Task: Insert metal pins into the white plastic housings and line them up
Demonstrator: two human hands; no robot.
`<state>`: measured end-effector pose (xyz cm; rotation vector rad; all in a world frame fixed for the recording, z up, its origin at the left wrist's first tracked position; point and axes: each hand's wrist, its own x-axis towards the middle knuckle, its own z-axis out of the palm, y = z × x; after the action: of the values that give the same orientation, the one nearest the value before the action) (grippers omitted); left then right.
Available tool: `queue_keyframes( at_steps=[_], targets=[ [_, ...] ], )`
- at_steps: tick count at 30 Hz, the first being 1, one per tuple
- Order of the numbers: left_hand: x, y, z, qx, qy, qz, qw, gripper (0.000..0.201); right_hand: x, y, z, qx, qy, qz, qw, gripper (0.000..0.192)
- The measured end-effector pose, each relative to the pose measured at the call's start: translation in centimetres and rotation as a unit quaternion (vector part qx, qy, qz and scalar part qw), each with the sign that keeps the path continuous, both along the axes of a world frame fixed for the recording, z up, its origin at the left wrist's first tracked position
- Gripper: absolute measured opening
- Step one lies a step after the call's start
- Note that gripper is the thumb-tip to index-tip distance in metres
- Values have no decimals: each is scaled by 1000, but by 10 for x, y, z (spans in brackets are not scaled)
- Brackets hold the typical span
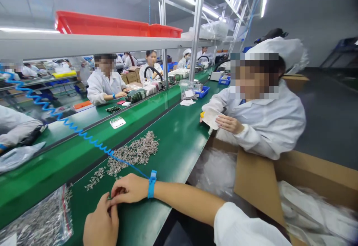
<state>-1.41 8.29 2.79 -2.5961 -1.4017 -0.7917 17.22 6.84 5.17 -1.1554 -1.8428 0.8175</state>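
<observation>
My left hand (101,221) and my right hand (129,189) meet low over the green bench, thumbs and fingertips pinched together. Between them shows the edge of a small green piece (109,198), mostly covered by the fingers; its kind cannot be made out. A blue wrist strap (151,184) with a blue coiled cord (65,120) circles my right wrist. Just beyond the hands lies a loose heap of small silvery metal parts (137,152). More such parts fill a clear zip bag (39,216) to the left of my left hand.
A raised green strip (145,117) runs along the bench's far side, with a white card (117,122) on it. At right a co-worker (263,115) holds a whitish sheet (212,119). Open cardboard boxes (256,186) stand beside the bench. Red trays (103,24) rest on the overhead shelf.
</observation>
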Motion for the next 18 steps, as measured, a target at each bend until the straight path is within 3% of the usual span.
queue_keyframes(
  at_steps=[2, 5, 10, 18],
  targets=[
    [4, 0, 0, -6, -7, -17, 1000, 46, 4, 2, -3, -13, 20, 21, 999, 21],
    [9, 0, 1, -73, -54, -14, 996, 46, 11, 3, -4, -56, 72, 44, 995, 16],
    [15, -1, 9, -157, -105, 16, 982, 44, 12, 4, -4, -89, 138, 22, 986, 10],
    [12, -4, 21, -206, -163, 66, 963, 45, 9, 7, -9, -115, 255, 34, 959, 20]
  ],
)
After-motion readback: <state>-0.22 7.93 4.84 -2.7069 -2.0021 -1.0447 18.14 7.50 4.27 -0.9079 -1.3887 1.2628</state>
